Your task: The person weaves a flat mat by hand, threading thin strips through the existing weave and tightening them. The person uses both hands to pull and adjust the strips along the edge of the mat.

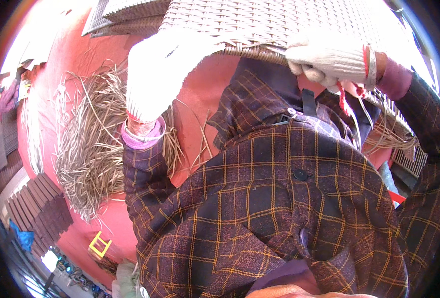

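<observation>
A large light-coloured woven wicker panel point(259, 20) fills the top of the view, its near edge a thick wrapped rim. My right hand point(326, 59), in a white knitted glove, curls its fingers round that rim. Further left on the same edge is my left hand point(165, 69), in a white glove washed out by glare. Its fingers close at the rim, though their single outlines are lost. Between the hands, loose strands stick out of the weave along the edge. Several pale strands point(360, 114) hang below my right wrist.
A big heap of loose wicker strands point(88, 144) lies left of me on a red cloth point(115, 228). Stacked woven panels point(130, 15) stand at the far left. A brown slatted stack point(38, 206) and a small yellow frame point(99, 245) sit at the lower left.
</observation>
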`<state>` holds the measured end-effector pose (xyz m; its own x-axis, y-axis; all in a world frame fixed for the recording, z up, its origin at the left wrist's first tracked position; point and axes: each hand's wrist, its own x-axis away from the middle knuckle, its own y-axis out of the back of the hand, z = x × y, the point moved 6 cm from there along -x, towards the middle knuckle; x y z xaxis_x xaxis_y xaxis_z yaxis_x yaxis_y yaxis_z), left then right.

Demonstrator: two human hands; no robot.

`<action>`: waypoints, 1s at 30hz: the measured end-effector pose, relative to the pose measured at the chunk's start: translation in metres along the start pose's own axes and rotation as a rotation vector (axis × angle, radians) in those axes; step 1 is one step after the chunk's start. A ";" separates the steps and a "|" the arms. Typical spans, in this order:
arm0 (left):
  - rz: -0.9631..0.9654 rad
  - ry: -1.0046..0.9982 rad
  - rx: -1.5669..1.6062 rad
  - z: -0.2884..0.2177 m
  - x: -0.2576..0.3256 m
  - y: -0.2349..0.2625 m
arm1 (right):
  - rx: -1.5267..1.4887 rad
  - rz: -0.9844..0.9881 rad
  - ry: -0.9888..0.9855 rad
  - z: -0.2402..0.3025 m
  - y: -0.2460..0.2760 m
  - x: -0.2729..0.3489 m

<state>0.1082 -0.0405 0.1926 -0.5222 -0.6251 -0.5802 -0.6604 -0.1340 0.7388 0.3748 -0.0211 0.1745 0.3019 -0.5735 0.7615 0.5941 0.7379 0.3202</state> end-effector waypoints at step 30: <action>0.032 0.061 0.125 0.019 0.009 -0.011 | 0.460 0.129 0.342 0.010 -0.001 -0.051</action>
<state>0.1003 -0.0304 0.1726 -0.5132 -0.6734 -0.5321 -0.7079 -0.0184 0.7060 0.3514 0.0114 0.1410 0.6192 -0.4946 0.6098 0.1754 0.8442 0.5065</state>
